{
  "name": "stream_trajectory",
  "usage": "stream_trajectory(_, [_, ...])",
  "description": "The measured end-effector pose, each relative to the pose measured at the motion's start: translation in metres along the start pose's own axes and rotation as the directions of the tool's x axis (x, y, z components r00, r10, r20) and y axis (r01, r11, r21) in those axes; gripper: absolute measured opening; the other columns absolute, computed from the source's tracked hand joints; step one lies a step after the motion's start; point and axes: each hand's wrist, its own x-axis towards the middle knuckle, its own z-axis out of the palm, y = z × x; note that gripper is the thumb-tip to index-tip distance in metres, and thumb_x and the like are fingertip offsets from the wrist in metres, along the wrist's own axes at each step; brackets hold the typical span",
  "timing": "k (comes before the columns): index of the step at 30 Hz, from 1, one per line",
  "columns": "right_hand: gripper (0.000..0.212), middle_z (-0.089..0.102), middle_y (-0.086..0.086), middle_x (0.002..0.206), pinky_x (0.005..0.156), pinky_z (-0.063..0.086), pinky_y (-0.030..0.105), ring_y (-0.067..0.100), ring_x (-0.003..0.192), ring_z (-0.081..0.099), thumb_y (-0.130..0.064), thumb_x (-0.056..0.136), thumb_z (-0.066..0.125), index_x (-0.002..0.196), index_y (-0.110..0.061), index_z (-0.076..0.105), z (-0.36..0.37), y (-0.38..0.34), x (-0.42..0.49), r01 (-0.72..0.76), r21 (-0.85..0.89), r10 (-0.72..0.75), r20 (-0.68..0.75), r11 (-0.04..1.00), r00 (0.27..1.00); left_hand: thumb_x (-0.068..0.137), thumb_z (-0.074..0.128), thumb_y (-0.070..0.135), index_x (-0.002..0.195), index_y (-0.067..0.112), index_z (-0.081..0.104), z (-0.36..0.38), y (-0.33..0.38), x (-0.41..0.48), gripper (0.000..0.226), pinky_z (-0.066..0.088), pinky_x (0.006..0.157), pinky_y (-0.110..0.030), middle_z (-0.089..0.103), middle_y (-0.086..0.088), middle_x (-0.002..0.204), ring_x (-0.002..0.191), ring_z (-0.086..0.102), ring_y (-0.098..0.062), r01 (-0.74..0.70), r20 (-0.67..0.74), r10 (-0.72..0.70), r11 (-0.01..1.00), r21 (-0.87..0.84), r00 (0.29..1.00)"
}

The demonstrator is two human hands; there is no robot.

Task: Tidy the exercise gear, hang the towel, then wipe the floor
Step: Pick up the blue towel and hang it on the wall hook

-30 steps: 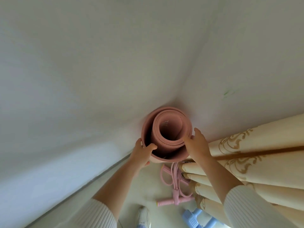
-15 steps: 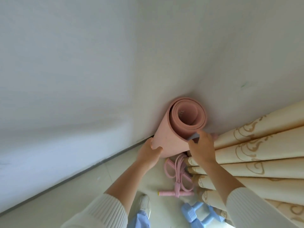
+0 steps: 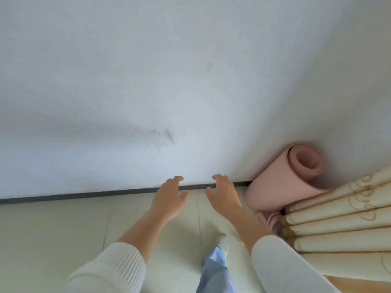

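A rolled pink exercise mat (image 3: 281, 180) stands on end in the corner, leaning against the white wall beside the curtain. My left hand (image 3: 169, 197) and my right hand (image 3: 224, 195) hover side by side above the floor, left of the mat, touching nothing. Fingers on both hang loosely curled and hold nothing. A bit of pink resistance cord (image 3: 271, 219) shows on the floor at the mat's base, mostly hidden by my right forearm and the curtain.
Cream curtain (image 3: 338, 220) with gold pattern hangs in folds at the right. A dark baseboard strip (image 3: 84, 195) runs along the white wall. Pale floor tiles (image 3: 63, 229) spread left. My shoe (image 3: 223, 242) and blue trouser leg are below my hands.
Both hands have let go of the mat and drawn back to the left. The view has swung left, so the mat now stands alone in the corner at the right.
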Motion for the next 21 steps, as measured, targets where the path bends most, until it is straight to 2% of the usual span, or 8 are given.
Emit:
stream_trajectory(4, [0.051,0.04,0.002,0.139,0.098,0.041,0.035,0.02,0.125,0.038,-0.028,0.093,0.048,0.14,-0.015,0.035,0.053,-0.101,-0.049,0.181,-0.064,-0.171,0.136,0.981,0.976,0.094,0.046,0.026,0.141,0.02,0.037,-0.067,-0.084,-0.082,0.048,0.037,0.1,-0.031,0.045,-0.002,0.14,0.128,0.042,-0.019,0.111,-0.121,-0.111,0.994,-0.01,0.986])
stream_trajectory(7, [0.053,0.04,0.003,0.139,0.099,0.041,0.036,0.021,0.125,0.038,-0.028,0.092,0.049,0.141,-0.014,0.035,0.102,-0.186,-0.087,0.367,-0.116,-0.329,0.256,0.923,0.909,0.094,0.047,0.027,0.142,0.018,0.038,-0.124,-0.154,-0.143,0.05,0.036,0.103,-0.031,0.045,-0.003,0.141,0.13,0.04,-0.02,0.234,-0.267,-0.243,0.97,-0.064,0.933])
stream_trajectory(14, [0.054,0.04,0.002,0.14,0.099,0.04,0.034,0.021,0.127,0.037,-0.032,0.091,0.048,0.141,-0.016,0.035,0.214,-0.371,-0.159,0.72,-0.167,-0.581,0.483,0.673,0.655,0.093,0.046,0.026,0.141,0.017,0.039,-0.237,-0.301,-0.251,0.049,0.038,0.102,-0.032,0.046,-0.004,0.139,0.127,0.041,-0.021,0.449,-0.498,-0.499,0.864,-0.227,0.709])
stream_trajectory(21, [0.06,0.036,0.002,0.145,0.104,0.039,0.038,0.021,0.132,0.034,-0.037,0.091,0.049,0.145,-0.017,0.03,0.359,-0.541,-0.209,0.9,-0.13,-0.662,0.636,0.415,0.397,0.093,0.046,0.026,0.14,0.019,0.038,-0.328,-0.465,-0.325,0.049,0.035,0.105,-0.033,0.038,-0.003,0.146,0.135,0.03,-0.02,0.591,-0.581,-0.656,0.733,-0.338,0.482])
